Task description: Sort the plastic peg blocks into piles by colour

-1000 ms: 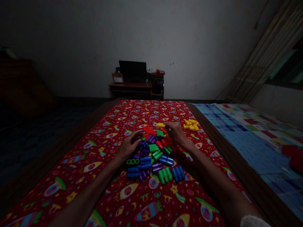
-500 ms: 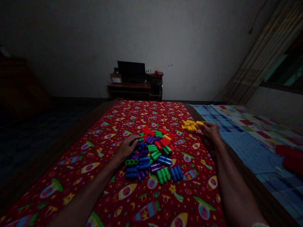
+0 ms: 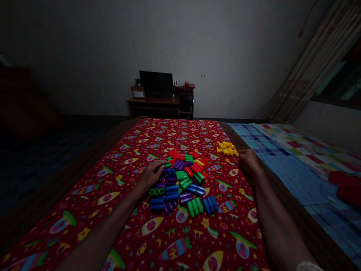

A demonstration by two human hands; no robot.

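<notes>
A heap of coloured plastic blocks (image 3: 183, 180), red, green, blue and purple, lies in the middle of the red rocket-print cloth (image 3: 113, 177). My left hand (image 3: 150, 175) rests on the heap's left side, its fingers bent over the purple and blue pieces. A small separate pile of yellow blocks (image 3: 226, 149) sits further back on the right. My right hand (image 3: 248, 162) lies just in front and to the right of that yellow pile, fingers loosely curled, and nothing shows in it.
A blue and multicoloured checked sheet (image 3: 296, 158) covers the surface to the right, with red things (image 3: 346, 186) on it. A dark wooden edge (image 3: 282, 195) runs between the two cloths. Against the back wall stands a low desk (image 3: 160, 103) with a dark screen.
My right hand carried a yellow block from the heap over to the yellow pile, let it go, and has drawn back a little. The left hand has stayed on the heap.
</notes>
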